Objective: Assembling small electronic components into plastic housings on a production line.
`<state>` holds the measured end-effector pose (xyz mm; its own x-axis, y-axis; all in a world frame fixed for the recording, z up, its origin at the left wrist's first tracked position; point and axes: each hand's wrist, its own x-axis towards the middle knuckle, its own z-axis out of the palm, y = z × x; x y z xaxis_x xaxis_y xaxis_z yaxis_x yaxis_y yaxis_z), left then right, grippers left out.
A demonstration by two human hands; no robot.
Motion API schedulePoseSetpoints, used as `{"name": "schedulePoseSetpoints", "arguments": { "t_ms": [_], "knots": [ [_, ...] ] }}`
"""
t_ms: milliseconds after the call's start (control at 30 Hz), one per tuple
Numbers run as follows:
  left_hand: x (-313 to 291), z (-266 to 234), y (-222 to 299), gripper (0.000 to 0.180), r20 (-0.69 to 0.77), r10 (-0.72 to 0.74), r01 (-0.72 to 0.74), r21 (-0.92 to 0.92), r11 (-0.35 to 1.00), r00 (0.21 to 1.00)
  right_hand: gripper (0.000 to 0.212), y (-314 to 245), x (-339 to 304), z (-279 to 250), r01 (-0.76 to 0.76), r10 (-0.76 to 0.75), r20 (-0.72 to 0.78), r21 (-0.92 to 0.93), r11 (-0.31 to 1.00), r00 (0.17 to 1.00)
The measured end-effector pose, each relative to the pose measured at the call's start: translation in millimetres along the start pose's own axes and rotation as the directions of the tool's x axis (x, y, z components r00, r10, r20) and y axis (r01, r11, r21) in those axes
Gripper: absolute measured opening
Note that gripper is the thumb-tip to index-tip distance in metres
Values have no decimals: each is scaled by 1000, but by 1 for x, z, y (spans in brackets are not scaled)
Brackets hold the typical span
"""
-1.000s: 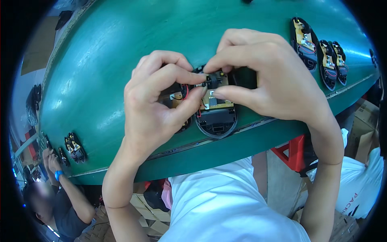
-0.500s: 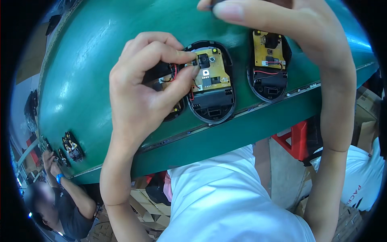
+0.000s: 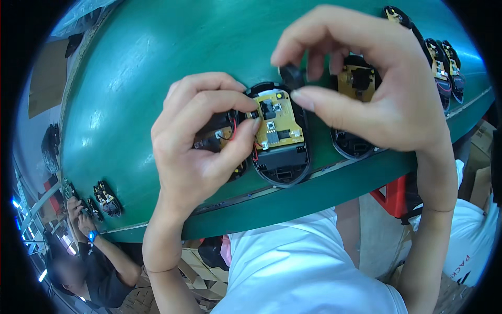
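I have the open mouse base (image 3: pixel 280 138) sitting on the green table (image 3: pixel 130 104), close to the near edge and just off centre in the head view. Its yellow circuit board (image 3: pixel 274 123) fills the upper half of the shell, with the dark battery bay at six o'clock from it.

My left hand (image 3: pixel 196 152) is curled at the nine o'clock side of the base, thumb and forefinger pressed together on the board's left edge where the red wires (image 3: pixel 234 128) come in. That pinch is what holds the board steady, so I would keep it light and low, clear of the wires.

My right hand (image 3: pixel 376 94) hovers at one to two o'clock from the board, thumb and forefinger closed on a small dark round part (image 3: pixel 292 75); I take it for the scroll wheel, though it is half hidden by the fingertips and I cannot be sure. The other fingers are loosely spread above a second open base (image 3: pixel 355 112) at three o'clock.

To seat the part well, I judge it should come down straight at the board's twelve o'clock end, axle level, with the left pinch resisting any slide. The risk I see is tilting it in, or nudging the board out of its shell. More bases (image 3: pixel 444 68) wait at two o'clock.
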<state>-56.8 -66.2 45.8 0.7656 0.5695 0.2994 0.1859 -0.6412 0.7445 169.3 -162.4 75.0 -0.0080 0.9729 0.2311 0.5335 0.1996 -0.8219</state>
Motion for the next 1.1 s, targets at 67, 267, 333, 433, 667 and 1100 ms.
{"name": "schedulePoseSetpoints", "arguments": {
  "t_ms": [67, 267, 333, 433, 667, 1100],
  "knots": [
    [0, -5, 3, 21, 102, -16, 12, 38, 999, 995, 29, 4, -5, -4, 60, -52, 88, -84, 995, 995],
    [2, -10, 4, 24, 130, -18, 7, 84, 996, 991, 31, 8, -21, 2, 201, -182, 108, -214, 956, 977],
    [3, -11, 4, 25, 146, 18, -33, 100, 994, 989, 31, 8, -22, 5, 215, -200, 82, -240, 947, 976],
    [2, -10, 6, 26, 116, 76, -97, 189, 977, 990, 30, 10, -24, 5, 280, -276, 51, -240, 929, 960],
    [-10, -26, 31, 21, 298, 160, -278, 410, 869, 941, 22, -4, -41, 9, 288, -276, 84, -304, 908, 957],
    [-12, -14, 49, 22, 344, 94, -288, 574, 767, 934, 29, -13, -33, 0, 195, -162, 125, -330, 923, 979]
  ]
}}
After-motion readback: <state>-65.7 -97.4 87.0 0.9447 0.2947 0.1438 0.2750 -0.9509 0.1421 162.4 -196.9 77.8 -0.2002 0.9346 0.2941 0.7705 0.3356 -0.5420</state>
